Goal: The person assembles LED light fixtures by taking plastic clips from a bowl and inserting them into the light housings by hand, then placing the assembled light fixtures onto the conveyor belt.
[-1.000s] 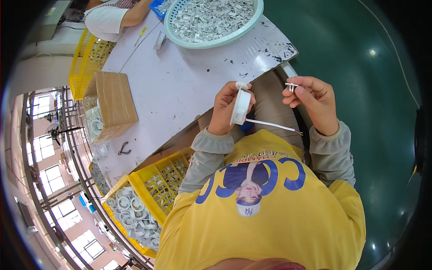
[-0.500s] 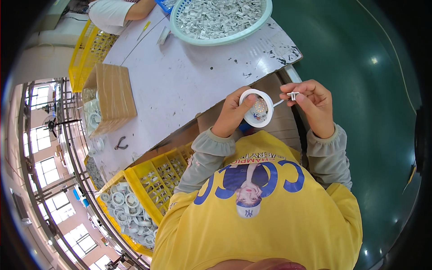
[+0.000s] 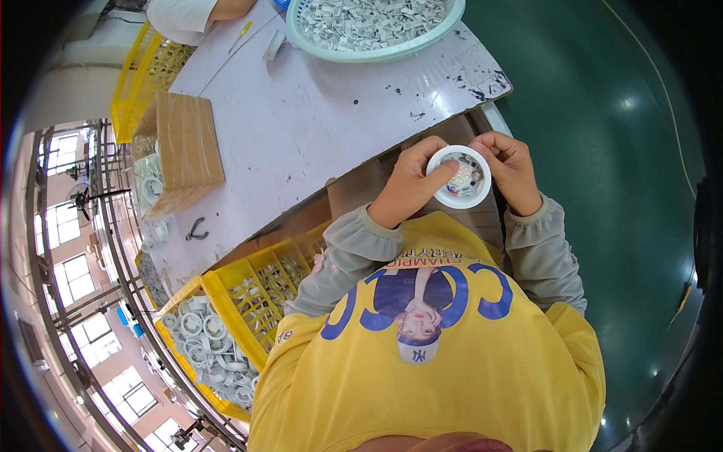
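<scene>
A white round lamp housing [image 3: 465,197] faces up in front of my chest, past the table's edge. It is shallow, and a board with small yellowish LEDs shows inside. My left hand [image 3: 409,187] is closed on the housing's left side, its thumb reaching over the rim onto the board. At the upper right of the rim is my right hand [image 3: 514,172], with thumb and fingers pinched together. What those fingertips hold is hidden behind the rim and the knuckles.
A pale green basket [image 3: 376,54] full of small white parts stands on the white table [image 3: 301,135]. Farther left are a cardboard box [image 3: 188,147] and pliers [image 3: 197,229]. Yellow crates [image 3: 215,290] hold more housings at lower left. Another person's sleeve [image 3: 181,16] shows top left.
My left hand has moved the housing right and turned its open face more upward. My right hand has come in against the rim; the small white piece on a cable it held is now hidden.
</scene>
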Demonstrator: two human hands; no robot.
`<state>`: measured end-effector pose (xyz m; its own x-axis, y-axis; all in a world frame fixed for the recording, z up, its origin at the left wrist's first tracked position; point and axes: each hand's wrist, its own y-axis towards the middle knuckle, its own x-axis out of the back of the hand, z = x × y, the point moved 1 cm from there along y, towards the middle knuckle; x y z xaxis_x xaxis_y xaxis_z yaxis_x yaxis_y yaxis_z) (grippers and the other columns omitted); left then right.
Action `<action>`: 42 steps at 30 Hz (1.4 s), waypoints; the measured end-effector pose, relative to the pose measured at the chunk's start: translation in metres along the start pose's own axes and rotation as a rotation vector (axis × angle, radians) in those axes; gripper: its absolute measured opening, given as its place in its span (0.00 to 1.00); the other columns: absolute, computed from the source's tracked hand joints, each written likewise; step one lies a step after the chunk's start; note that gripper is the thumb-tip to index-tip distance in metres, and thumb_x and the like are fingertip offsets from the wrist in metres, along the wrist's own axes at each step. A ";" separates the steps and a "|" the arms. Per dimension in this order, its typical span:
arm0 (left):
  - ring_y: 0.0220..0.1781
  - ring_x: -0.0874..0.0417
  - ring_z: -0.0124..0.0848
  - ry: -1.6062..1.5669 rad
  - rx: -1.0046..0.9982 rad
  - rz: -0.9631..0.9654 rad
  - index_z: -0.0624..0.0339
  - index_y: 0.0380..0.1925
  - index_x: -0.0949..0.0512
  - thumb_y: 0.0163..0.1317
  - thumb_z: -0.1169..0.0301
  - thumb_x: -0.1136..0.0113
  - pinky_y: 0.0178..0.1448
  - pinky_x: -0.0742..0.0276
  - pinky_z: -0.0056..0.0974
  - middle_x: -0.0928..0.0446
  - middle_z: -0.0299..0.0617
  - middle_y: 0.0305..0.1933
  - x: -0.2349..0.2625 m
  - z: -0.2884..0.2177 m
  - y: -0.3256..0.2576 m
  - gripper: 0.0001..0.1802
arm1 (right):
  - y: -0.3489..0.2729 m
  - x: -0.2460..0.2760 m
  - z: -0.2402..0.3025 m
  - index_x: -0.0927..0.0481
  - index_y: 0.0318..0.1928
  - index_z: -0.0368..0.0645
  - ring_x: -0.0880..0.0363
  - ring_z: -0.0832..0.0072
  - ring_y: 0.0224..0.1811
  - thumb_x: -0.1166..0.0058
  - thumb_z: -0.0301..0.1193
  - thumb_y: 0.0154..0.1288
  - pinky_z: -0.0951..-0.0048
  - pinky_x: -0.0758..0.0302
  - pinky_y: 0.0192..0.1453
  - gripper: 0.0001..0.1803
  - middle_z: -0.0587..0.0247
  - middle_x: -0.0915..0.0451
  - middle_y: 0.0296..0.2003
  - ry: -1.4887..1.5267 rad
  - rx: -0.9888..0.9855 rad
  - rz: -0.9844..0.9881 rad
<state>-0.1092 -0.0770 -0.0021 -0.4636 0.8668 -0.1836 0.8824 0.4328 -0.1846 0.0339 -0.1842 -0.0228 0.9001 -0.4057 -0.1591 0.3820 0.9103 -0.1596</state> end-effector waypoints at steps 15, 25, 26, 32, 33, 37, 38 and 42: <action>0.39 0.26 0.20 -0.034 -0.067 -0.036 0.63 0.41 0.31 0.53 0.70 0.40 0.42 0.29 0.27 0.26 0.37 0.38 -0.016 -0.004 0.000 0.16 | -0.005 0.011 0.008 0.28 0.39 0.33 0.25 0.84 0.35 0.52 0.21 0.60 0.84 0.29 0.38 0.07 0.63 0.22 0.33 0.016 0.117 0.126; 0.38 0.26 0.21 0.069 -0.044 0.003 0.64 0.40 0.30 0.54 0.72 0.42 0.42 0.29 0.28 0.26 0.38 0.36 -0.014 -0.004 0.000 0.14 | -0.010 0.006 0.009 0.27 0.40 0.32 0.24 0.83 0.35 0.51 0.22 0.60 0.83 0.28 0.39 0.07 0.62 0.21 0.34 -0.004 0.142 0.111; 0.38 0.26 0.21 0.074 -0.044 0.004 0.64 0.40 0.31 0.55 0.72 0.43 0.41 0.29 0.28 0.26 0.38 0.36 -0.014 -0.004 0.000 0.13 | -0.010 0.006 0.009 0.27 0.40 0.32 0.24 0.83 0.35 0.51 0.22 0.60 0.83 0.28 0.39 0.07 0.62 0.21 0.34 -0.004 0.142 0.111; 0.37 0.27 0.21 0.064 -0.052 0.024 0.64 0.38 0.31 0.55 0.72 0.43 0.40 0.30 0.28 0.27 0.37 0.35 -0.014 -0.002 -0.001 0.12 | -0.012 0.008 0.007 0.27 0.39 0.33 0.24 0.83 0.35 0.52 0.21 0.61 0.83 0.28 0.39 0.06 0.63 0.22 0.33 -0.022 0.147 0.109; 0.37 0.27 0.21 0.060 -0.056 0.033 0.63 0.38 0.32 0.56 0.72 0.44 0.40 0.30 0.28 0.27 0.37 0.34 -0.015 -0.001 -0.001 0.12 | -0.012 0.009 0.008 0.27 0.39 0.33 0.24 0.83 0.35 0.52 0.21 0.61 0.82 0.28 0.40 0.06 0.63 0.22 0.34 -0.039 0.149 0.120; 0.37 0.28 0.21 0.043 -0.031 0.047 0.63 0.38 0.33 0.56 0.73 0.44 0.40 0.31 0.28 0.29 0.37 0.34 -0.015 -0.001 -0.001 0.12 | -0.013 0.009 0.004 0.27 0.39 0.34 0.25 0.83 0.36 0.52 0.20 0.60 0.82 0.28 0.40 0.06 0.63 0.22 0.34 -0.002 0.167 0.136; 0.38 0.28 0.20 0.070 -0.032 0.064 0.62 0.39 0.33 0.57 0.71 0.44 0.40 0.31 0.28 0.29 0.36 0.35 -0.014 0.001 -0.001 0.12 | -0.013 0.008 0.004 0.27 0.39 0.34 0.25 0.83 0.36 0.52 0.20 0.60 0.82 0.28 0.40 0.06 0.63 0.22 0.34 -0.003 0.168 0.135; 0.38 0.30 0.20 0.188 -0.076 0.098 0.61 0.40 0.33 0.57 0.68 0.44 0.40 0.32 0.27 0.31 0.36 0.35 -0.011 -0.002 0.000 0.13 | -0.014 0.008 0.004 0.27 0.39 0.35 0.25 0.84 0.35 0.53 0.20 0.60 0.83 0.29 0.40 0.06 0.66 0.23 0.33 -0.048 0.169 0.129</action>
<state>-0.1038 -0.0866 0.0016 -0.3587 0.9334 -0.0121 0.9292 0.3558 -0.1002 0.0363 -0.2001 -0.0175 0.9512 -0.2840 -0.1203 0.2889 0.9570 0.0250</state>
